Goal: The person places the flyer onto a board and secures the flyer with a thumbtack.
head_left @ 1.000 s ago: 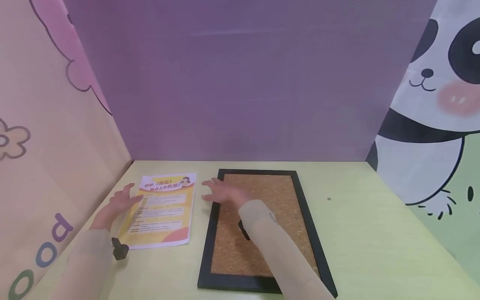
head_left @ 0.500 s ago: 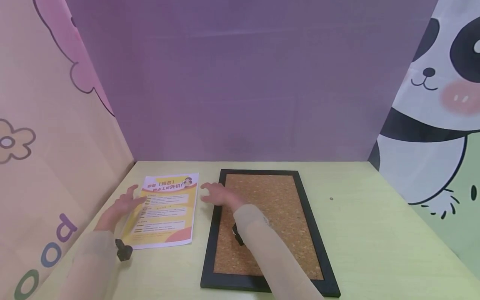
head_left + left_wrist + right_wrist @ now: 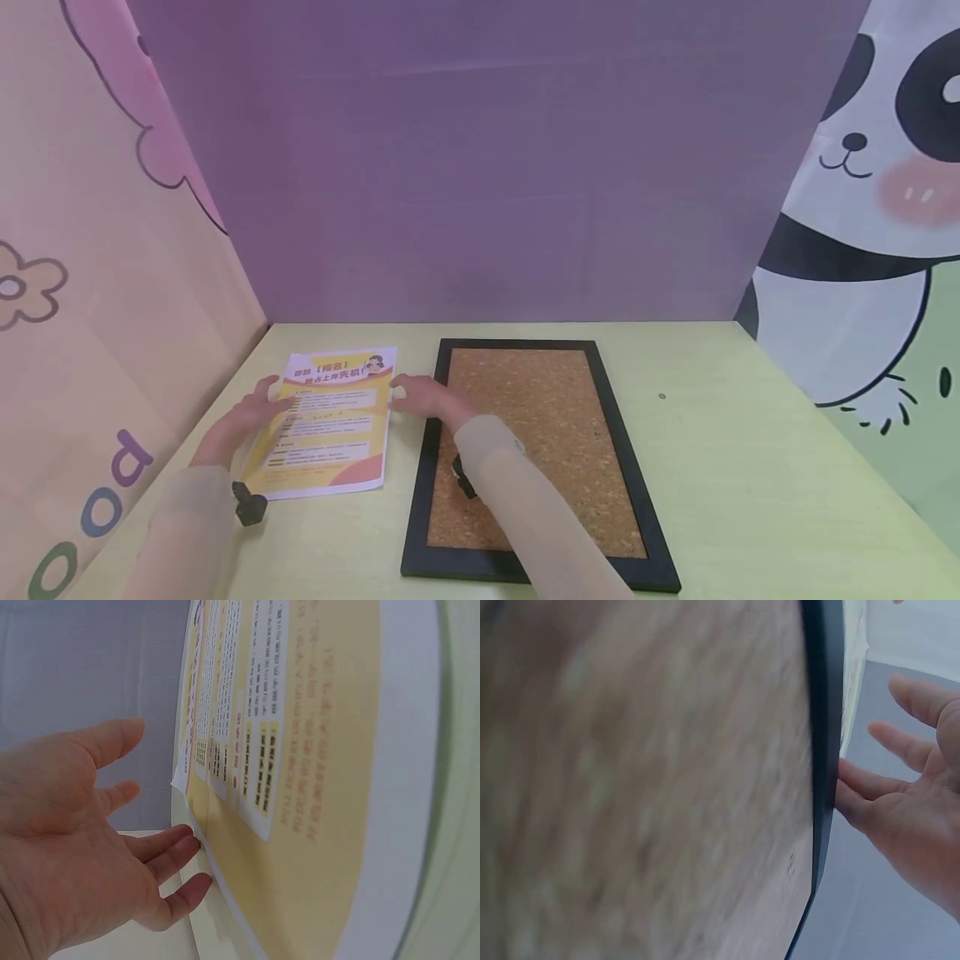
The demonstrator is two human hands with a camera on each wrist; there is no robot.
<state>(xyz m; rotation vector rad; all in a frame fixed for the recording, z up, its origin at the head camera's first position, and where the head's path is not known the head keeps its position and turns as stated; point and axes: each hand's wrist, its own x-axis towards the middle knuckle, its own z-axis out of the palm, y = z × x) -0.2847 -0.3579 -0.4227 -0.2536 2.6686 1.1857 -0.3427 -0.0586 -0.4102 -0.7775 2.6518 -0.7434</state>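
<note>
A yellow and white printed poster point(image 3: 337, 427) lies on the table at the left in the head view. My left hand point(image 3: 243, 417) is at its left edge, thumb over the print. In the left wrist view, the fingertips point(image 3: 196, 885) are right at the slightly lifted paper edge and the fingers are loosely bent. My right hand point(image 3: 431, 397) reaches across the corkboard point(image 3: 525, 450) to the poster's right edge. From the right wrist view, that hand point(image 3: 922, 795) has spread fingers, some partly hidden behind the board's black frame point(image 3: 826, 735).
The black-framed corkboard lies flat right of the poster, under my right forearm point(image 3: 525, 492). A small dark spot point(image 3: 662, 396) is on the pale table point(image 3: 750, 467). A purple panel point(image 3: 480, 167) stands behind, with printed side walls left and right.
My right hand has moved left and slightly down, to the poster's right edge. The left hand has shifted only slightly at the left edge; poster and corkboard stay in place.
</note>
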